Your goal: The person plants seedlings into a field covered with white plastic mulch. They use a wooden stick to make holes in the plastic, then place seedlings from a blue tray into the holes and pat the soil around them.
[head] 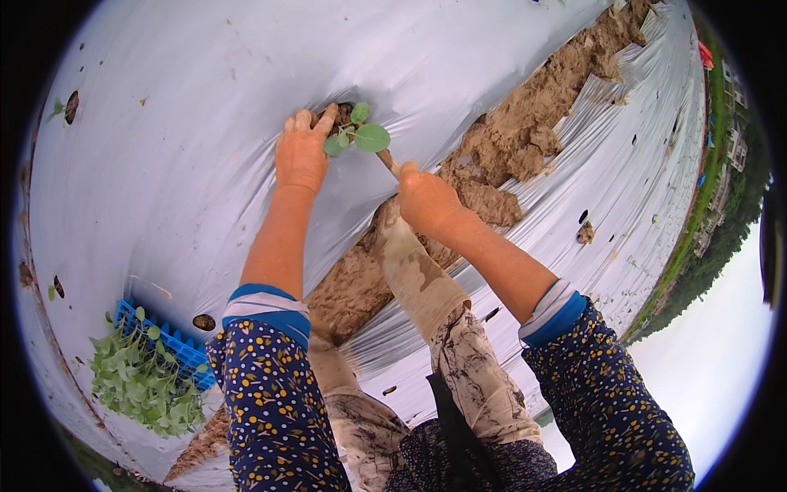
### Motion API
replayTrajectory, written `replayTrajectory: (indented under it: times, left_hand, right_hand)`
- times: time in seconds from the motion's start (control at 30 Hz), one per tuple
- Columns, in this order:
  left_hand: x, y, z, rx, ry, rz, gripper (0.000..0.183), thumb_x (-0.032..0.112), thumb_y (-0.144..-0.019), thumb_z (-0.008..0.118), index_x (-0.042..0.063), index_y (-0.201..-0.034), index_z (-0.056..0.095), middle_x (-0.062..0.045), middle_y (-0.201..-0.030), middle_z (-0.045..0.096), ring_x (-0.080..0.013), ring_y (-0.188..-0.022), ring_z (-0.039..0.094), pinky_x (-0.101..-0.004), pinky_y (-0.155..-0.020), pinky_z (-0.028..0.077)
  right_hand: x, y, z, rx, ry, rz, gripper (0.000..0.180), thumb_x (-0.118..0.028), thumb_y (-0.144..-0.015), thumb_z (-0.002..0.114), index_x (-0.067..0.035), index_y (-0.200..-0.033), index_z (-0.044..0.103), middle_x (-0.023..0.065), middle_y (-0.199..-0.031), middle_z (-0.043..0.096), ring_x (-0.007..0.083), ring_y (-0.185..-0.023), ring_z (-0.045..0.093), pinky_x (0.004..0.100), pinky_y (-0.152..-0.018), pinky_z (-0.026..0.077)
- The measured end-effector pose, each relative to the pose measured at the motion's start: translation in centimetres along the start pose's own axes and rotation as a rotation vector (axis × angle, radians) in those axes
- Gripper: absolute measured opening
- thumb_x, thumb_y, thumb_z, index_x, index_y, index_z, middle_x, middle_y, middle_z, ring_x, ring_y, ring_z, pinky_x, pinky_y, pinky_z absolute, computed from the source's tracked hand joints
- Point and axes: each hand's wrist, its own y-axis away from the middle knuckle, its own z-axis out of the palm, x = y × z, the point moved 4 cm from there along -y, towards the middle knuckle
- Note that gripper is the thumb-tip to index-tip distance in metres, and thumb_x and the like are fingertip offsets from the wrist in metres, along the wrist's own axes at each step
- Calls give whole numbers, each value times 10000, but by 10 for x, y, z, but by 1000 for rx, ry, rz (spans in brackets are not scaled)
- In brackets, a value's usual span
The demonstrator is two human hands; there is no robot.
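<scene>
A small green seedling (pixel 363 132) with a few rounded leaves stands at a hole in the silver plastic mulch film (pixel 203 80). My left hand (pixel 302 150) is spread on the film at the hole's left edge, its fingertips touching the brown soil (pixel 340 117) inside. Around a thin wooden stick or handle (pixel 387 161) my right hand (pixel 425 200) is closed. The stick runs up toward the hole; its far end is hidden behind the leaves, so I cannot tell what it carries.
To the lower left, a blue plastic seedling tray (pixel 178 347) holds many leafy seedlings (pixel 144 381). A bare-soil furrow (pixel 522 135) runs diagonally between film-covered beds, with my legs (pixel 424 277) in it. Another planting hole (pixel 204 321) is beside the tray.
</scene>
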Motion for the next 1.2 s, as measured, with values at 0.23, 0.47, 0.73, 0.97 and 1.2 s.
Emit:
replayTrajectory:
  times: [0.23, 0.47, 0.73, 0.97, 1.2]
  left_hand:
    - [-2, -3, 6, 63, -26, 24, 496, -28, -636, 577, 194, -1078, 550, -38, -879, 465, -216, -855, 474, -331, -727, 431]
    - [2, -11, 10, 15, -93, -55, 438, 1, -657, 556, 179, -1057, 554, -25, -889, 474, -196, -883, 480, -332, -711, 424]
    - [-6, 1, -6, 58, 170, -50, 407, -15, -670, 544, 132, -1050, 557, -56, -921, 517, -238, -864, 501, -334, -763, 440]
    - [-9, 75, -24, 383, 698, -362, 342, -45, -677, 469, 65, -978, 586, -86, -912, 554, -234, -767, 543, -307, -720, 444]
    - [-30, 229, 0, 318, 834, -642, 295, -56, -708, 435, 10, -950, 590, -110, -890, 550, -211, -759, 548, -265, -710, 433]
  right_hand:
    - [-6, -5, 8, 21, -152, 27, 158, -102, -809, 458, 48, -848, 431, 259, -764, 569, 401, -753, 562, 449, -682, 450]
    - [-2, -11, 3, 32, -127, -28, 182, -125, -813, 461, 53, -845, 442, 267, -770, 563, 401, -782, 554, 440, -693, 445]
    - [13, 41, 10, 110, -295, -59, 234, -164, -814, 482, 64, -829, 432, 283, -745, 540, 430, -746, 528, 454, -664, 419]
    - [4, 64, 33, 55, -153, -61, 207, -160, -819, 467, 36, -875, 439, 266, -730, 556, 428, -707, 541, 479, -642, 432]
    - [-33, 21, 24, 96, 157, -162, 205, -158, -814, 471, 36, -875, 450, 270, -746, 557, 419, -751, 540, 468, -682, 429]
